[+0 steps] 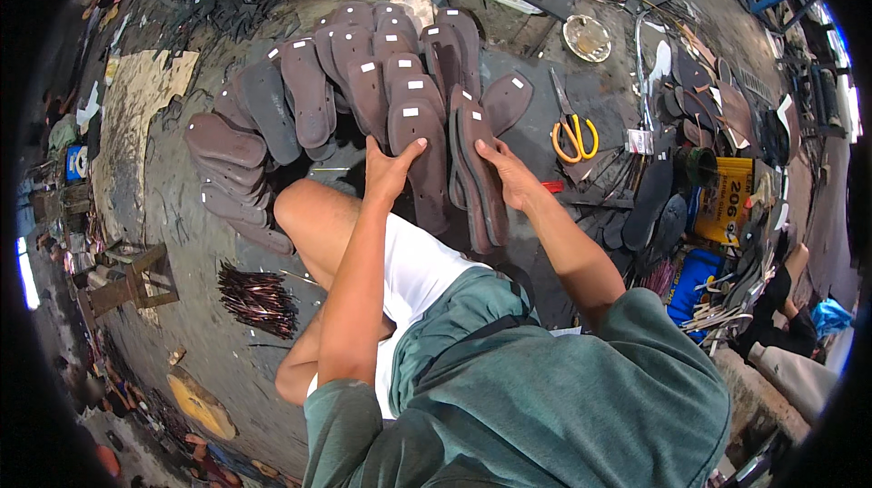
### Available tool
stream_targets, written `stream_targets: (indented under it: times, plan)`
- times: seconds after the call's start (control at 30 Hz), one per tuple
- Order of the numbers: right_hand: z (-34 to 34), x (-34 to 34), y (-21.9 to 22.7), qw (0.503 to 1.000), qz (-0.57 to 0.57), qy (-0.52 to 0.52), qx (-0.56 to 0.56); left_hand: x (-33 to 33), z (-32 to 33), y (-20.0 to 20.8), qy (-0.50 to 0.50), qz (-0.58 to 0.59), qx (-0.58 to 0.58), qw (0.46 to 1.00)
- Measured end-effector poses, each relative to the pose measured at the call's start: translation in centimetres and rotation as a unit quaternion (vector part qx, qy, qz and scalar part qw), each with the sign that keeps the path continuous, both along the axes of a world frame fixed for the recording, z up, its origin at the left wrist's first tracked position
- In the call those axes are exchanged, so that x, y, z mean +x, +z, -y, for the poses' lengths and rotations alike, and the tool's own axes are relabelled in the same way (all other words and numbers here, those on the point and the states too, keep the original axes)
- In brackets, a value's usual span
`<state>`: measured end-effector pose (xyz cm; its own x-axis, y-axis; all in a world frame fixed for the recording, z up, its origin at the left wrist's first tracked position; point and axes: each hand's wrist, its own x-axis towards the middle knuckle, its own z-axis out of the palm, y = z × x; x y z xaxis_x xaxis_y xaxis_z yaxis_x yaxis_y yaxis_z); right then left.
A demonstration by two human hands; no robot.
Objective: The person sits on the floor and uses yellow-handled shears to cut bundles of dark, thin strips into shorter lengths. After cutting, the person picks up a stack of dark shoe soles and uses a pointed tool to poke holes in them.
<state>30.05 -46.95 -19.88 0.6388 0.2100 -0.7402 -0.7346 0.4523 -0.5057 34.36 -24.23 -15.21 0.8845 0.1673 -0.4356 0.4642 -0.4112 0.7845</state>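
Note:
Brown sandal soles, most with a small white sticker, lie in overlapping rows on the dark floor. My left hand (389,172) is closed round the edge of a brown sole (421,184), its thumb on top and its fingers hidden beneath. In my right hand (510,177) is a stack of brown soles (482,190), gripped at the side with the thumb on top. Fanned soles (227,141) curve round to the left of my knee. Yellow-handled scissors (573,122) rest right of my right hand, and a red-handled tool (552,186) shows beside that wrist.
A bundle of thin dark-red strips (258,299) lies by my left leg. A round dish (588,39) stands beyond the scissors. To the right are dark sole pieces (648,202), a yellow container (727,202) and a blue one (694,286). A wooden stool (136,272) stands far left.

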Motion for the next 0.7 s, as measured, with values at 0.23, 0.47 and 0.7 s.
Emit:
stream_targets:
  times: [0.23, 0.47, 0.7]
  plan:
    - [4.3, 2.2, 3.8, 0.996, 0.076, 0.022, 0.027, 0.7, -1.1, 3.1, 0.098, 0.136, -0.103, 0.980]
    - [-0.5, 10.4, 1.7, 0.986, 0.114, 0.118, 0.000, 1.1, -3.8, 6.4, 0.134, 0.135, -0.106, 0.976]
    - [-10.5, 11.4, -3.1, 0.977, 0.104, -0.001, -0.186, 1.3, -7.8, 7.1, 0.165, 0.167, -0.078, 0.969]
